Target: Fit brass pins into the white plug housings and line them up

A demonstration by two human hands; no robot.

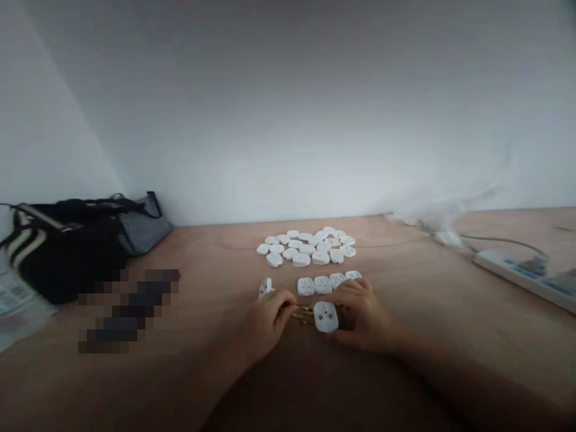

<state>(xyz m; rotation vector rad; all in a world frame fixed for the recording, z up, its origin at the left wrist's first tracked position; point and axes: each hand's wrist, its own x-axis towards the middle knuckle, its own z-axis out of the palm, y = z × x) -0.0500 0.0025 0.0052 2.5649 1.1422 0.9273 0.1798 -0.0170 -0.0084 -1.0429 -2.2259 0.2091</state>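
1. Right hand (362, 318) closes around a white plastic plug piece (326, 317), its fingers (353, 289) narrow and holding the piece by its edges.
2. Left hand (263, 324) sits just left of that piece, with its fingers (281, 303) drawn narrow at a small cluster of brass pins (303, 313). Whether they grip the pins is too small to tell.
3. Row of four similar white pieces (328, 283) runs just beyond the hands, nearly touching the right fingers, with its pieces side by side and almost edge to edge.
4. Single white piece (265, 288) stands tilted just beyond the left hand, apart from that row.
5. Heap of white pieces (306, 246) lies farther on, between the row and the wall, with a narrow strip of bare wood separating it from the row.
6. Wooden table (418, 324) has open room to the right of the hands, up to a white power strip (513, 273) near its far right side.
7. Black bag (67, 255) sits at the far left by a striped pouch (141, 225), well apart from the hands. Pixelated patch (128, 312) hides whatever lies between the bag and the left hand.
8. White wall (288, 108) borders the table's far edge.
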